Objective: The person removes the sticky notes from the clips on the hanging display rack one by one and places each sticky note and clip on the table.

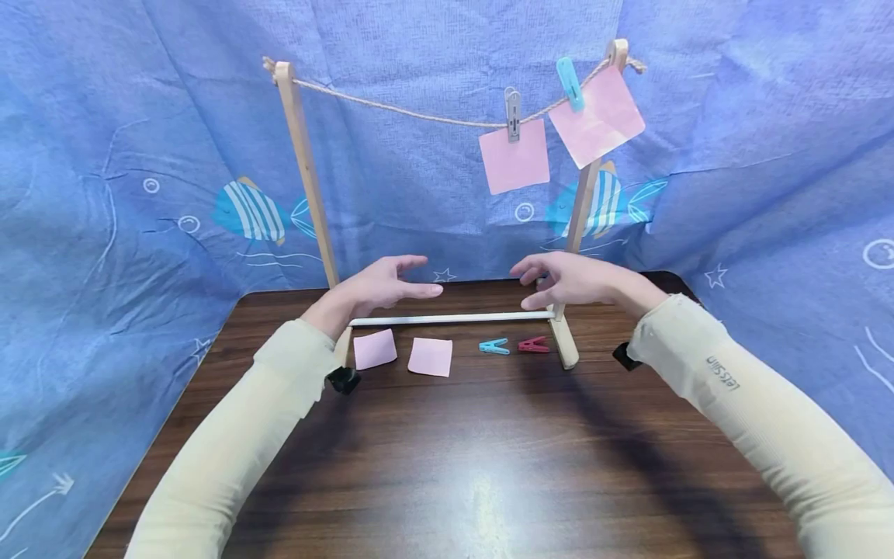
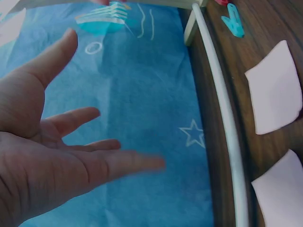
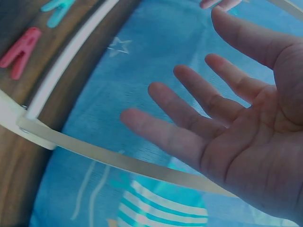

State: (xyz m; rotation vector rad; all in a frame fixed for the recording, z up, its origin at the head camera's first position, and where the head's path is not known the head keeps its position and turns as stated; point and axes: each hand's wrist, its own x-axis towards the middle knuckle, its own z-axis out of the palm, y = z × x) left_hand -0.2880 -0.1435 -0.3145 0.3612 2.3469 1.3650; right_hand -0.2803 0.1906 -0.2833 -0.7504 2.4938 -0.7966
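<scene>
My left hand [image 1: 380, 283] hovers over the white crossbar [image 1: 454, 318] near the left post, fingers spread and holding nothing. Beside the right post, my right hand [image 1: 569, 279] is also in the air and bare, its fingers loosely extended in the right wrist view. Two pink paper squares lie on the table, a left one [image 1: 375, 349] and a right one [image 1: 430, 357]. To their right lie a blue clothespin [image 1: 494, 346] and a red clothespin [image 1: 534, 345]. On the rope [image 1: 419, 116], a grey clothespin [image 1: 513, 116] and a light blue clothespin [image 1: 570, 84] clip two pink papers [image 1: 515, 159].
The wooden frame has a left post [image 1: 307, 171], a right post [image 1: 583, 202] and a right foot [image 1: 564, 343] on the brown table [image 1: 447, 450]. A blue cloth [image 1: 419, 210] printed with fish hangs behind and at both sides.
</scene>
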